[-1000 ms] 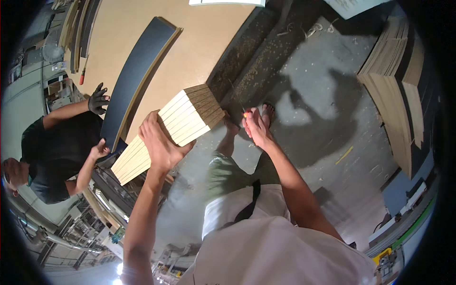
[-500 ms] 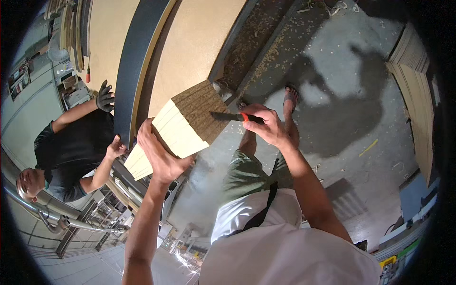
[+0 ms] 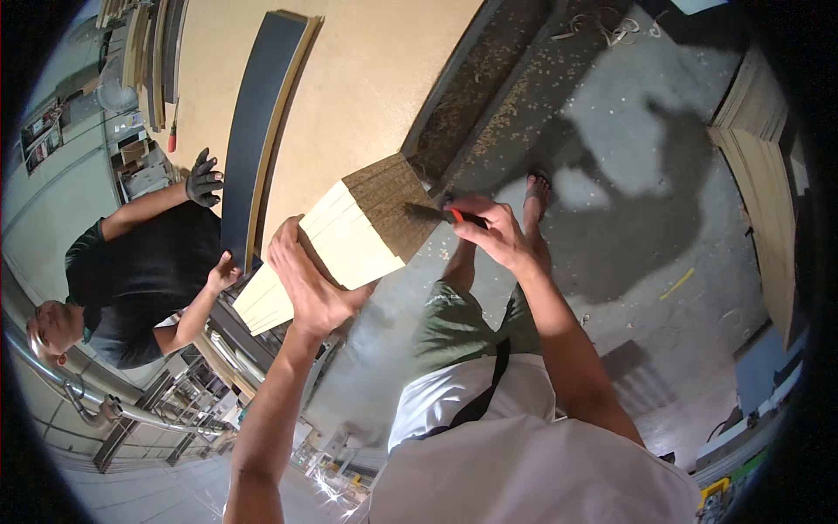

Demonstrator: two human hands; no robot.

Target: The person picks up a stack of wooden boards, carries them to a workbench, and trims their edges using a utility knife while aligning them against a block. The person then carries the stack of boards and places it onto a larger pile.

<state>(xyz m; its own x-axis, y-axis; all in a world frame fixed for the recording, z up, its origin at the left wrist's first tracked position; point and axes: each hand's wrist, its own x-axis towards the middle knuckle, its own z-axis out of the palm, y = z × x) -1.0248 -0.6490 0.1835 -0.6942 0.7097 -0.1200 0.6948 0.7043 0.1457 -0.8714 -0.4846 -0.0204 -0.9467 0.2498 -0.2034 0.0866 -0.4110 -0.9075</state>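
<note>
My left hand [image 3: 310, 284] is wrapped round a stack of pale wooden pieces [image 3: 358, 231], thumb at its near edge and fingers over its far side. Thin lines run along the pale side. The end face is brown and speckled. My right hand [image 3: 499, 231] grips a dark brush-like tool [image 3: 428, 214] with a red part by my fingers. Its blurred dark end lies against the brown face; whether that end is bristles or a blade I cannot make out. The stack's narrower far end reaches left toward a co-worker's bare hand [image 3: 224, 272].
Beyond the stack lies a pale tabletop [image 3: 367, 61] carrying a curved dark panel [image 3: 253, 122]. A co-worker in a black shirt [image 3: 144, 279] stands at left, one hand gloved. Boards [image 3: 764, 192] lean at right. Wood chips are scattered on the grey floor [image 3: 611, 96].
The stack, my left hand and the tool's end have shifted slightly right in view. The tool's end sits lower on the brown face. The dark panel now appears farther from the stack.
</note>
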